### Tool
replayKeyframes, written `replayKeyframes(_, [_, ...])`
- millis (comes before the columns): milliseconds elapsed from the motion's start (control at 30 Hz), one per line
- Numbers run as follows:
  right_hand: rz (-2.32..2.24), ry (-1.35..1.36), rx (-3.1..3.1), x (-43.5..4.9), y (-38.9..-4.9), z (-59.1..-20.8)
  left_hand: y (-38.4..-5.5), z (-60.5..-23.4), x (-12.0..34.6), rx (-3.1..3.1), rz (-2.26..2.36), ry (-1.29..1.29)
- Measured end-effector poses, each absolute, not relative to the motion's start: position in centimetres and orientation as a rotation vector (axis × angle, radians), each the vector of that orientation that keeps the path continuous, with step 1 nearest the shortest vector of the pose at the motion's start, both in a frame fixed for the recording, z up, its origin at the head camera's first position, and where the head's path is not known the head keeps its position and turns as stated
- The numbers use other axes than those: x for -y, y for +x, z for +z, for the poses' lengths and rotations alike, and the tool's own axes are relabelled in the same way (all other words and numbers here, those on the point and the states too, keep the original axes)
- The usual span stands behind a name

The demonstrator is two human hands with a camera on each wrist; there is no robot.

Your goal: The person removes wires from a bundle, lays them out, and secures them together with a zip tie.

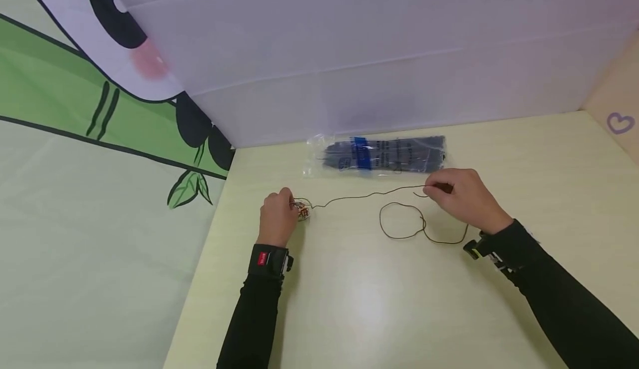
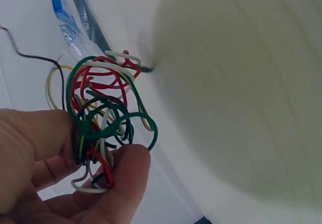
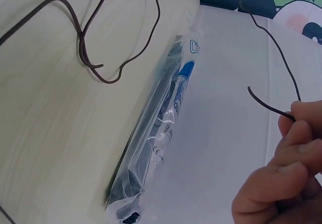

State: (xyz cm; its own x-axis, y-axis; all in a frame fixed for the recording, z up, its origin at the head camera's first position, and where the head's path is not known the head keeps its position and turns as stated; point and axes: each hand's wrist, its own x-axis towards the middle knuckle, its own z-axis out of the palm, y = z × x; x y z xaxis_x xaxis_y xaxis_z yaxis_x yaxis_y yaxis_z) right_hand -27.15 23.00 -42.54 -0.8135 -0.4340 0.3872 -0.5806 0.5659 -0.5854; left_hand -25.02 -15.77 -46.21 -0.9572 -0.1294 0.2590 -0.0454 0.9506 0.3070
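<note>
In front of the bag (image 1: pixel 394 155), the left hand (image 1: pixel 277 219) had fingers curled round tangled wires (image 2: pixel 108 93), probably just anchoring them, while the right hand (image 1: pixel 461 196) pinched one strand (image 1: pixel 351 197) between closed fingertips.

The packet (image 1: pixel 394 155) lies at the back of the surface (image 1: pixel 359 313) near the backdrop (image 1: pixel 349 97), and nearer me a strand (image 1: pixel 369 195) runs from the wire tangle (image 1: pixel 303 211) in my left hand (image 1: pixel 277 219) across to my right hand (image 1: pixel 463 198), with a wire loop (image 1: pixel 401 238) on the strand's near side, toward the right.
</note>
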Motion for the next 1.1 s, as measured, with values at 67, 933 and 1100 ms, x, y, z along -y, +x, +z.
replayKeyframes(67, [1.091, 0.828, 2.601, -23.4, -27.2, -42.5, -25.2, -46.3, 16.0, 2.843, -0.429, 0.131])
replayKeyframes(933, [1.095, 0.869, 2.635, -24.3, -27.5, -42.8, -26.2, -46.9, 15.7, 3.001, -0.161, -0.24])
replayKeyframes(1100, [1.072, 0.913, 2.661, -23.5, -27.3, -43.2, -26.3, -47.3, 15.0, 2.845, -0.213, -0.576])
